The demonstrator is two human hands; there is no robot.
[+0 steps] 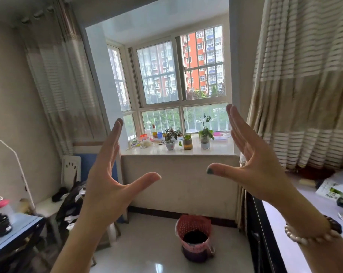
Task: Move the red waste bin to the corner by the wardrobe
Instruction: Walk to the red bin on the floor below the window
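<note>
The red waste bin (194, 237) is a mesh basket with a dark liner. It stands on the pale tiled floor below the window wall, close to the dark desk edge on the right. My left hand (107, 180) is raised in front of me with fingers straight and thumb spread, holding nothing. My right hand (251, 164) is raised opposite it, palm facing left, also empty, with a bead bracelet on the wrist. Both hands hover well above the bin and touch nothing. No wardrobe shows in this view.
A windowsill (221, 149) carries potted plants and small bottles. Striped curtains (304, 85) hang on both sides. A desk (291, 243) with papers runs along the right. On the left are a white chair (48, 207) with dark clothes and a blue table (18, 223) holding jars.
</note>
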